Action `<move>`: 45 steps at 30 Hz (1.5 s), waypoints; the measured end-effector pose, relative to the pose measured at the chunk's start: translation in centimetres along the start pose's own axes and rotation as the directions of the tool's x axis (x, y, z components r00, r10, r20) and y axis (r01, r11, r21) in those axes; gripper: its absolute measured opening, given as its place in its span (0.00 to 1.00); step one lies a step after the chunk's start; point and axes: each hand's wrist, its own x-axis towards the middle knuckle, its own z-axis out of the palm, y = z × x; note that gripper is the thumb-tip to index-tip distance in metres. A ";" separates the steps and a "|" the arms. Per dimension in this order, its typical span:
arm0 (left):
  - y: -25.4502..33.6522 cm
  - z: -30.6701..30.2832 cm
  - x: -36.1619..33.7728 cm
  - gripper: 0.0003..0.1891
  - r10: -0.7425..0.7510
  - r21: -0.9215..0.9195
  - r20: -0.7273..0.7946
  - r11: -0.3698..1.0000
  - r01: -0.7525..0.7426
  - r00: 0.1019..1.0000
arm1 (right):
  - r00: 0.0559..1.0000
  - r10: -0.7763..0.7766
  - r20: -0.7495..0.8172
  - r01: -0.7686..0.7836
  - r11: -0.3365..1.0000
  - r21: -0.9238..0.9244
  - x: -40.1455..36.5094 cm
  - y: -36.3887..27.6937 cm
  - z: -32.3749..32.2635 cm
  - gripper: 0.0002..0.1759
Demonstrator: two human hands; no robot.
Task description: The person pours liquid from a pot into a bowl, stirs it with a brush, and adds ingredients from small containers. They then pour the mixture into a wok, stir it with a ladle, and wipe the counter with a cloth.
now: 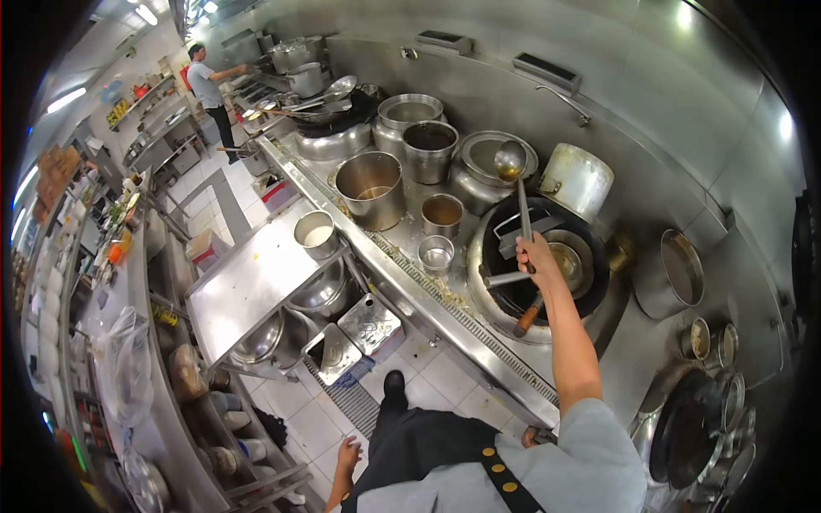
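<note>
My right hand (537,255) is wrapped round the long handle of a metal ladle (510,162). The bowl of this ladle is raised near a lidded pot (484,150) and has a golden-brown tint; its contents I cannot make out. Under my right hand lies a large black wok (590,303) on a round steel burner ring. A round metal ladle or scoop (566,265), a wooden-handled tool (528,318) and a dark flat metal piece (539,224) rest in the wok. My left hand (348,453) hangs low at my side, fingers loosely apart, holding nothing.
Steel pots with brown liquid (441,214) stand left of the wok, near a small metal cup (436,255). A dented pot (577,181) leans behind it. A faucet (569,103) juts from the wall. A steel side table (256,282) stands left; another person (208,90) works farther off.
</note>
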 end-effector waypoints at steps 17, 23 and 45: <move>19.6 -5.9 26.2 0.21 0.252 0.255 0.101 0.928 -0.270 0.962 | 0.966 0.019 -0.256 -0.067 0.981 -0.181 11.1 -0.7 5.6 0.07; 18.6 -6.2 23.7 0.20 -0.088 0.129 0.078 0.989 0.078 0.993 | 0.973 -0.010 -0.232 -0.055 0.961 -0.270 9.3 -4.2 7.0 0.08; 15.5 -5.5 11.2 0.21 -0.108 -0.143 -0.128 0.986 0.089 0.986 | 0.864 0.330 0.381 -0.439 0.864 0.248 32.3 -4.9 15.7 0.08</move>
